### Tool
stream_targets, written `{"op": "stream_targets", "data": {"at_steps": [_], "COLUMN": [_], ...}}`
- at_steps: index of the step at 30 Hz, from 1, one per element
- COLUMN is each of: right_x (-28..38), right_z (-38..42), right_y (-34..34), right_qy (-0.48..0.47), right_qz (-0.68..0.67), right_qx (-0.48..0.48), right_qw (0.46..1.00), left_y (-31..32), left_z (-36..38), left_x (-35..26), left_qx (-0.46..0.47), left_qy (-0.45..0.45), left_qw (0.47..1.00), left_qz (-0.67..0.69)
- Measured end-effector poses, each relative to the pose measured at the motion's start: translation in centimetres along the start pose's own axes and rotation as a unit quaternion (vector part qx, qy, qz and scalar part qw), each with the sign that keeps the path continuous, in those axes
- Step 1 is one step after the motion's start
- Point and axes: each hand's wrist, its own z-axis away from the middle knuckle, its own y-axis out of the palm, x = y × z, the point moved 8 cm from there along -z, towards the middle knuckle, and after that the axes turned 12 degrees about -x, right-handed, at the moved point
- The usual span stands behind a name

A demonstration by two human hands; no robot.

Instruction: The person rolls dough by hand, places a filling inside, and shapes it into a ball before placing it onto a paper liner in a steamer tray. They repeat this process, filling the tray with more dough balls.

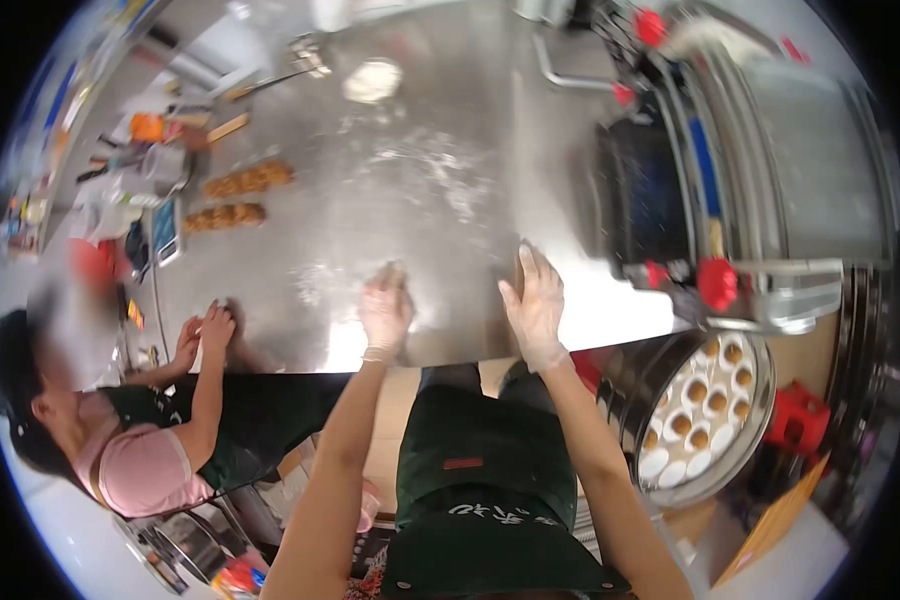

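Note:
Both of my hands wear thin clear gloves and are over the near part of the steel table (440, 220). My left hand (386, 312) has its fingers curled in and closed; whether something small is inside is hidden and blurred. My right hand (537, 308) lies to the right with fingers stretched out and thumb apart, holding nothing. White flour (435, 165) is scattered on the steel beyond my hands. Farther back sits a pale mound, dough or flour (372, 81). Two rows of brown filling balls (248, 180) lie at the left.
A co-worker (150, 430) sits at the left, hands at the table edge. Near them are a scale (167, 230) and cluttered tools. At lower right stands a round tray (765, 410) of white paper cups with brown balls. Metal equipment (710, 170) borders the right side.

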Motion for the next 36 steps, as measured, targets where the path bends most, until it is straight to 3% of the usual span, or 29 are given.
{"op": "stream_targets", "data": {"at_steps": [3, 5, 9, 12, 13, 15, 16, 17, 19, 22, 25, 26, 29, 30, 33, 36], "right_x": [4.0, 5.2, 7.4, 8.5, 8.7, 8.9, 8.9, 8.8, 8.6, 8.2, 8.1, 8.1, 8.7, 8.6, 8.1, 8.1], "right_z": [-3.7, -5.3, -5.8, -6.9, -6.8, -6.7, -6.7, -6.6, -6.5, -6.6, -6.4, -6.6, -6.7, -6.7, -6.6, -6.7], "right_y": [7.8, 11.4, 10.4, 10.0, 10.0, 10.0, 10.1, 10.2, 10.5, 10.7, 10.8, 10.8, 10.4, 10.4, 10.6, 10.5], "right_qy": [-0.056, -0.075, -0.077, -0.087, -0.087, -0.092, -0.098, -0.104, -0.104, -0.106, -0.111, -0.116, -0.123, -0.124, -0.119, -0.106], "right_qz": [0.105, 0.153, 0.142, 0.138, 0.139, 0.146, 0.15, 0.155, 0.161, 0.167, 0.167, 0.168, 0.145, 0.145, 0.15, 0.134], "right_qx": [0.031, 0.019, 0.004, -0.002, -0.003, -0.006, -0.01, -0.014, -0.017, -0.014, -0.016, -0.019, -0.026, -0.027, -0.027, -0.016], "right_qw": [0.992, 0.985, 0.987, 0.987, 0.986, 0.985, 0.984, 0.982, 0.981, 0.98, 0.979, 0.979, 0.981, 0.981, 0.981, 0.985], "left_y": [2.3, 1.3, 0.6, 0.1, -0.7, -3.0, -5.8, -7.5, -6.1, -1.5, -0.3, -0.2, -0.5, -0.9, -2.2, 0.7], "left_z": [2.3, 2.2, 2.3, -1.3, -4.0, -11.5, -15.1, -18.6, -22.3, -23.8, -24.4, -25.0, -26.3, -26.5, -25.5, -16.4], "left_x": [2.8, 2.7, 4.0, 6.8, 9.7, 17.7, 20.1, 22.6, 26.3, 29.1, 30.0, 30.2, 33.2, 33.2, 26.0, 18.5], "left_qx": [0.085, 0.046, -0.005, 0.077, 0.124, 0.076, -0.016, -0.083, -0.04, 0.206, 0.261, 0.27, 0.262, 0.224, 0.258, 0.156], "left_qy": [-0.028, -0.024, -0.083, -0.12, -0.174, -0.225, -0.231, -0.178, -0.126, -0.09, -0.04, -0.013, -0.054, -0.048, -0.016, 0.063], "left_qw": [0.996, 0.999, 0.987, 0.974, 0.967, 0.963, 0.973, 0.977, 0.968, 0.926, 0.902, 0.902, 0.953, 0.963, 0.941, 0.949], "left_qz": [-0.016, -0.005, 0.135, 0.175, 0.137, 0.127, -0.002, -0.085, -0.212, -0.303, -0.343, -0.338, -0.146, -0.14, -0.217, -0.268]}}
